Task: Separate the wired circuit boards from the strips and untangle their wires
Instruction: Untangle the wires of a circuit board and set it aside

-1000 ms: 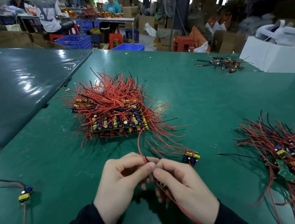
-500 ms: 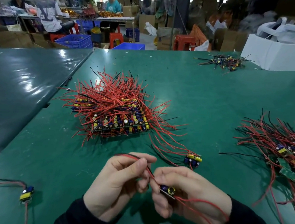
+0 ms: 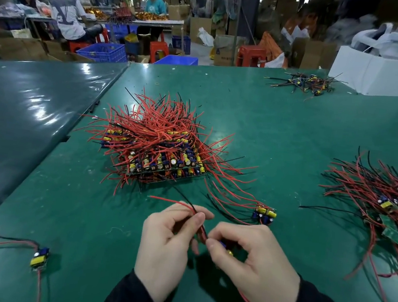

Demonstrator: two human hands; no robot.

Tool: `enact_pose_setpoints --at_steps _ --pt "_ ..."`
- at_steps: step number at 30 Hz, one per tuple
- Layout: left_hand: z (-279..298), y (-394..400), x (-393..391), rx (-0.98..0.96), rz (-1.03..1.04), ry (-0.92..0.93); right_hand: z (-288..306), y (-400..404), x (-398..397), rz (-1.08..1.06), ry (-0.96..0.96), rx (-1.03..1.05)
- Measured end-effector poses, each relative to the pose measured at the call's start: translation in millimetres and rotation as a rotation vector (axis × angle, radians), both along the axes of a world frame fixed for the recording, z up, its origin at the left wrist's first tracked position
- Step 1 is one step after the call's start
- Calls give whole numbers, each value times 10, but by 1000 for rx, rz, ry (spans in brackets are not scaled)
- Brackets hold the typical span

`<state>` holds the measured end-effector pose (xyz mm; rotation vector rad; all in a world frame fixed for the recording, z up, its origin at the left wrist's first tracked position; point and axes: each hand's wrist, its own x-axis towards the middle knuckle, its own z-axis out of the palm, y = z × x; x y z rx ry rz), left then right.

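My right hand (image 3: 253, 263) grips a small circuit board (image 3: 226, 249) with blue and yellow parts, low at the middle of the view. My left hand (image 3: 166, 244) pinches that board's red and black wires (image 3: 188, 206), which stick out up and to the left. A big stack of board strips (image 3: 166, 164) bristling with red wires lies beyond the hands. One separated board (image 3: 265, 214) rests just past my right hand, its wires trailing toward the stack. Another single board (image 3: 39, 258) lies at the near left.
A heap of wired boards (image 3: 390, 205) spreads at the right edge of the green table (image 3: 281, 140). A smaller wire pile (image 3: 305, 83) and a white box (image 3: 378, 72) sit far right. A second table (image 3: 24, 106) adjoins on the left. People work at benches behind.
The hands have drawn slightly apart and the board's wires have come free of the stack, now sticking out left past my left thumb. The board has turned in my right hand.
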<state>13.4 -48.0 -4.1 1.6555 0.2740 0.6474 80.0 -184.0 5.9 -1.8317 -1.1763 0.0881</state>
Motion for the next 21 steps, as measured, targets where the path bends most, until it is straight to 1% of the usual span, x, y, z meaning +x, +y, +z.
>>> enact_pose_setpoints --at_steps 3,5,6,7,9,12,13,14,18,19,21 --pt "33 46 8 -241 -97 -5 23 -4 14 14 166 -25" --pt "47 70 -1 -313 -113 -20 25 -12 26 41 253 -42" --pt "48 79 -4 -325 -116 -15 28 -10 21 59 267 -46" --pt "44 79 -6 -329 -118 -7 29 -5 11 76 262 -52" --pt "28 66 -9 -282 -99 15 11 3 -8 78 165 -71" --pt "-24 53 -3 -33 -37 67 -25 -8 -12 41 -41 -116" --pt "-23 54 -6 37 -23 80 -27 -11 -10 37 -57 -119" --pt "-14 63 -5 58 -15 82 -27 -14 -3 36 -52 -117" --pt "25 143 -10 -128 -32 61 -43 -4 14 47 -19 -113" --pt "26 150 -10 -150 -43 74 -46 -1 8 58 -16 -118" --pt "11 144 -13 -125 -64 106 -63 -3 -10 84 -49 -138"
